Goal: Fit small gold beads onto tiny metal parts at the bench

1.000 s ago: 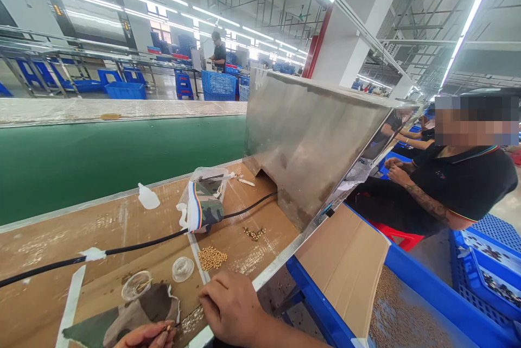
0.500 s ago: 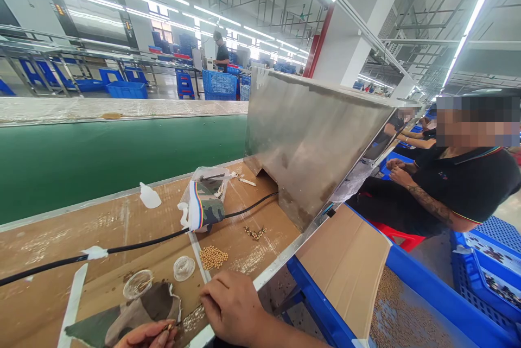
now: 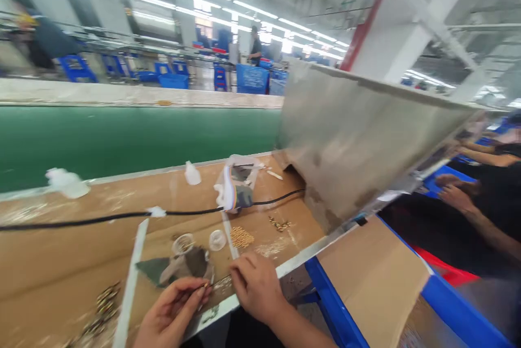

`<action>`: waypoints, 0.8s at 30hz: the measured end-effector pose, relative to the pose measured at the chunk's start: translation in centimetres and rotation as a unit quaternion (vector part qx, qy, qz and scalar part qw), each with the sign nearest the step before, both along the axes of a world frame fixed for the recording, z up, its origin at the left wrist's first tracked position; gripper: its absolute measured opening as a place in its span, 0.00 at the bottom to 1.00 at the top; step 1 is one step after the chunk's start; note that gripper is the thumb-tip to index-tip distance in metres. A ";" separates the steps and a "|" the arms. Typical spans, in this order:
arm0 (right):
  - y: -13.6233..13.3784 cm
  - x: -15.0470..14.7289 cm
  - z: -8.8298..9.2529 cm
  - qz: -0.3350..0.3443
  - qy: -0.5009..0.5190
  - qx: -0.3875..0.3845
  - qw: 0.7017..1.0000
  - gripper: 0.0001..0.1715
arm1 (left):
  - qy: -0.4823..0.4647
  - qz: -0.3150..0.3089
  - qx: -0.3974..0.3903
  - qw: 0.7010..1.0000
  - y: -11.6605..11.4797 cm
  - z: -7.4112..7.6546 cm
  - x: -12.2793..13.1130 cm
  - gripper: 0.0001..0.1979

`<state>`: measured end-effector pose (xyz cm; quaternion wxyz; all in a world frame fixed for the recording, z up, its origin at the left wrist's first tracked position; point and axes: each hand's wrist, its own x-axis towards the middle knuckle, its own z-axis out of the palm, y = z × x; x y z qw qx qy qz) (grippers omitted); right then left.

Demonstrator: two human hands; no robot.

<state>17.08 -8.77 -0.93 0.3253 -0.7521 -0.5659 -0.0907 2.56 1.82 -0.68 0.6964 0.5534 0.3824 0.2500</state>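
Note:
My left hand (image 3: 171,312) is at the near edge of the brown worktable (image 3: 57,261), its fingertips pinched on a small brass-coloured piece I cannot make out. Close to its right, my right hand (image 3: 256,285) rests knuckles-up on the table's metal edge, fingers curled down onto small metal bits. Between and behind the hands lies a torn dark patch (image 3: 179,266). Two small clear cups (image 3: 217,239) stand just beyond it, beside a pile of yellow beads (image 3: 241,236). The picture is smeared by motion.
A black cable (image 3: 101,219) runs across the table to a taped camouflage bundle (image 3: 238,190). A slanted steel hood (image 3: 358,136) rises at right, a green conveyor belt (image 3: 122,139) behind. A cardboard sheet (image 3: 374,277) lies on a blue crate. Another person's arms (image 3: 468,204) work at far right.
The camera has swung left and down, so the table and both hands show more fully. My left hand has come further into view; the hands stay close together at the table edge.

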 end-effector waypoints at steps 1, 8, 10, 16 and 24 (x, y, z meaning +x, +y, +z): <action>-0.1 0.0 0.0 0.005 0.008 -0.003 1.000 0.08 | -0.003 0.003 -0.007 1.000 -0.2 0.6 0.1 0.23; 0.0 1.0 -0.6 0.051 -0.030 0.053 0.997 0.11 | -0.084 0.032 -0.051 0.995 -1.0 1.9 0.9 0.17; 0.2 1.3 -0.8 0.066 -0.042 0.064 0.995 0.11 | -0.113 0.036 -0.077 0.990 -1.0 1.7 0.8 0.18; 0.1 1.6 -0.7 0.065 -0.038 0.055 0.996 0.14 | -0.123 0.070 -0.062 0.988 -0.6 1.9 -1.2 0.18; 2.5 -1.0 0.9 0.193 0.012 0.058 0.979 0.10 | -0.093 0.110 0.026 0.989 0.9 1.6 -2.8 0.14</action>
